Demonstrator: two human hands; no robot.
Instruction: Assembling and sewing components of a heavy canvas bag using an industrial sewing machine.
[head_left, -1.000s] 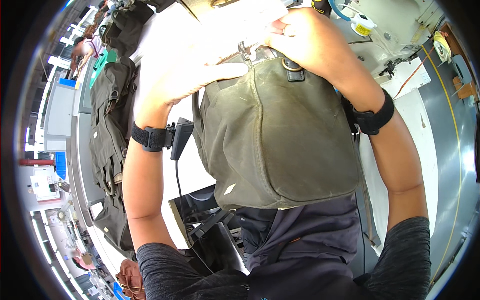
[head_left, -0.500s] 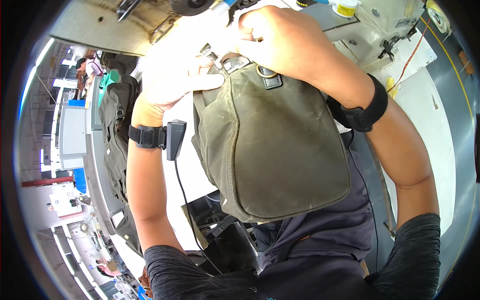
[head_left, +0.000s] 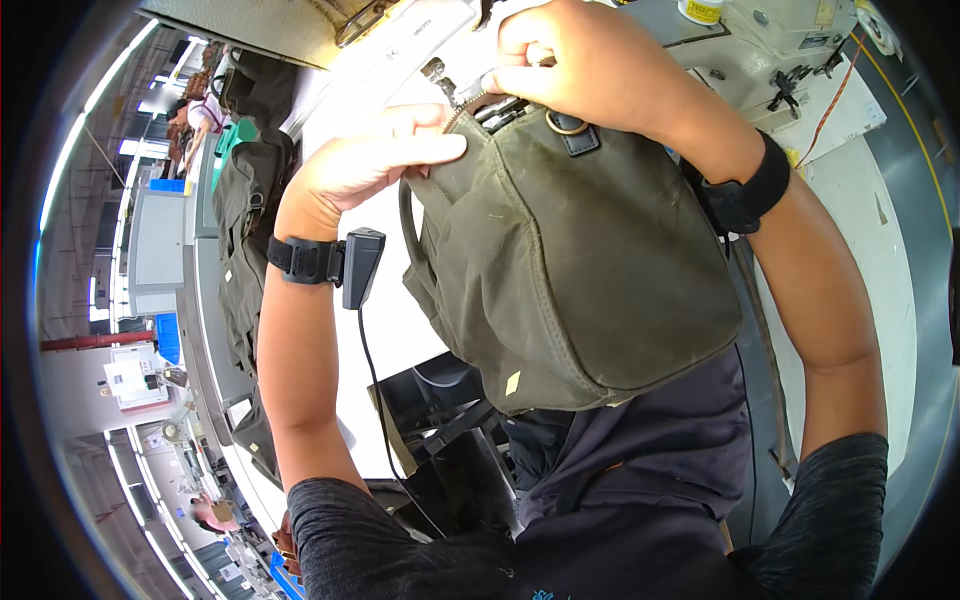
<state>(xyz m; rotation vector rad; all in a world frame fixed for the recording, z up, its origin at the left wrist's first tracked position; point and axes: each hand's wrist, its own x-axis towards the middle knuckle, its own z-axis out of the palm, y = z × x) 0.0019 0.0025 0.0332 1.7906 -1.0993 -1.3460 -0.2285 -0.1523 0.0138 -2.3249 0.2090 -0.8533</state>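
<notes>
An olive green fabric bag [head_left: 640,260] hangs over my lap, its rounded panel toward me and a stitched seam running down its left part. With thumb on top and fingers beneath, my left hand [head_left: 375,160] pinches the bag's upper left edge. My right hand [head_left: 595,75] is closed on the upper edge, beside a zipper [head_left: 468,108]; its fingertips are partly hidden. Just below that hand, a brass ring on a black tab [head_left: 578,138] is fixed to the bag. A metal presser foot [head_left: 438,78] stands near the zipper, between my hands.
The pale sewing machine body [head_left: 300,25] spans the top. More olive bags [head_left: 250,190] lie along the left. A yellow-and-white container [head_left: 702,10] sits at the upper right. From a black device [head_left: 362,268] at my left wrist, a cable runs down. Other people are in the far left background.
The bag has turned, its lower end swinging right, so more of its left side and a small pale label show. Both hands keep their grip near the zipper.
</notes>
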